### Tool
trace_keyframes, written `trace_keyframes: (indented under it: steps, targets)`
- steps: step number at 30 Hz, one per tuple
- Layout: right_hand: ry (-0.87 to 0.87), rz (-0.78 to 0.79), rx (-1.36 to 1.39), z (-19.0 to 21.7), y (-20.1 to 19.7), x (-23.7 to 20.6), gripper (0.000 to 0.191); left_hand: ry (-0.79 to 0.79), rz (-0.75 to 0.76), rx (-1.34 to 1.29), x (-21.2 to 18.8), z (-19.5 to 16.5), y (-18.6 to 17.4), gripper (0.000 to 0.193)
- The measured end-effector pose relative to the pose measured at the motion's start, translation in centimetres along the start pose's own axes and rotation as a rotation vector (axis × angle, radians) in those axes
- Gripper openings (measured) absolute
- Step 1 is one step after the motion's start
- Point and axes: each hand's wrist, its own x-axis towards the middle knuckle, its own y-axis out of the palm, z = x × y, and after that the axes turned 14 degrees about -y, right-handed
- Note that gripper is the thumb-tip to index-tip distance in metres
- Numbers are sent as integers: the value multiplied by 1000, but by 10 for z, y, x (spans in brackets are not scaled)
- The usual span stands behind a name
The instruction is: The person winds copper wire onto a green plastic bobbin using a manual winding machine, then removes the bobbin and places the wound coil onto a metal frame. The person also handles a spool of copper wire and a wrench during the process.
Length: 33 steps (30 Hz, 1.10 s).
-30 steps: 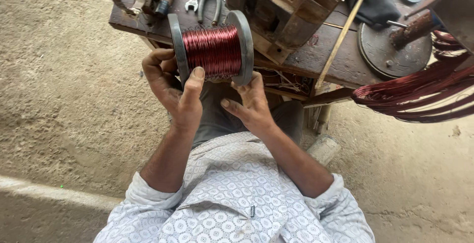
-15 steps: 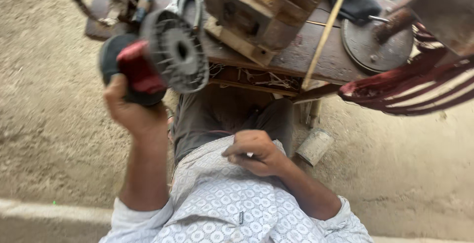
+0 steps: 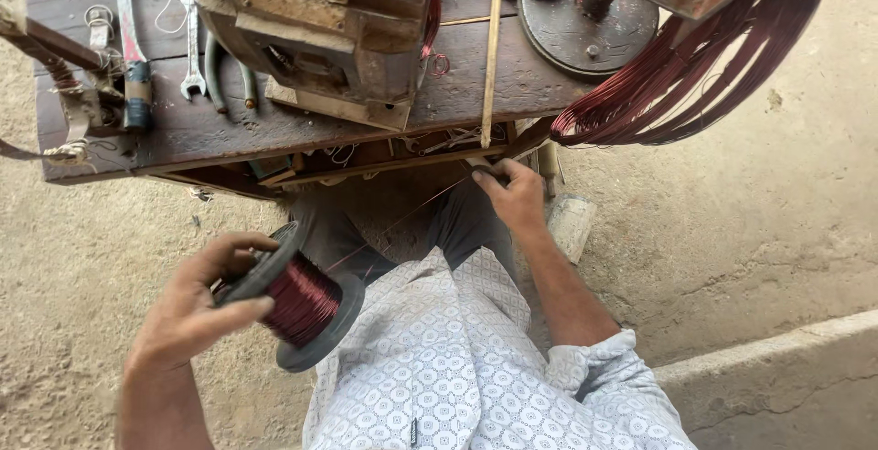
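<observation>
Shirt (image 3: 476,358): white, small repeating circular lattice print, dark tag at the front placket. Sleeves pushed up, right cuff (image 3: 594,358) bunched at the elbow, 4 o'clock. Trousers (image 3: 457,221): dark grey. Forearms bare.

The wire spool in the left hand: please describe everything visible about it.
The wire spool has two dark grey round flanges and a core wound full of shiny dark red wire, apparently enamelled copper. It is tilted, held off the ground beside the person's lap. The left hand grips its upper flange. One thin strand runs from it up towards the right hand near the wooden bench edge.
</observation>
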Motion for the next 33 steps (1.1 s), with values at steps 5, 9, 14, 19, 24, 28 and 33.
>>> trace_keyframes:
  steps: [5, 9, 14, 19, 24, 28, 33]
  targets:
    - [-352, -120, -66, 50, -25, -16, 25, -267, -162, 997, 21, -15, 32, 77]
    - [-704, 32, 140, 88, -45, -30, 16, -95, -448, 625, 36, -12, 59, 82]
    - [-885, 655, 504, 108, -42, -61, 13, 374, -522, -945, 47, 0, 76, 61]
    - [-480, 849, 609, 84, 8, -35, 16, 554, 105, -1061, 34, -9, 64, 58]
    - [-550, 434, 164, 97, 8, 0, 21, 527, 22, 64, 9, -25, 59, 70]
    - [-691, 231, -63, 131, -26, -17, 23, 814, -562, 634, 28, -19, 76, 67]
    - [-756, 572, 322, 136, -22, -67, 12, 659, -656, -327, 53, -1, 84, 55]
